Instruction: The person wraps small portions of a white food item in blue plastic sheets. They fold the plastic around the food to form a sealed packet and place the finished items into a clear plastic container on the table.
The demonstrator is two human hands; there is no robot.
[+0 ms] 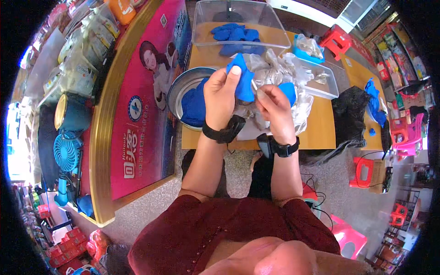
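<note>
My left hand (220, 94) pinches a blue cloth-like piece (243, 80) between thumb and fingers, above the table. Just to its right, my right hand (276, 108) has its thumb and fingertips together on a thin white piece (254, 84), which meets the edge of the blue one. Another blue piece (288, 92) shows behind my right fingers; whether they hold it cannot be told. Beneath both hands lie crumpled clear plastic bags (275, 70) with greyish contents. A round metal basin (175, 91) holding blue material (194, 105) stands left of my left hand.
A clear plastic bin (240, 44) with blue pieces stands at the table's back. Right of the bags are a shallow clear tray (325, 84) and a blue basket (309, 51). A black plastic bag (349, 113) hangs by the table's right edge. A counter with a pink poster (137, 113) borders the left.
</note>
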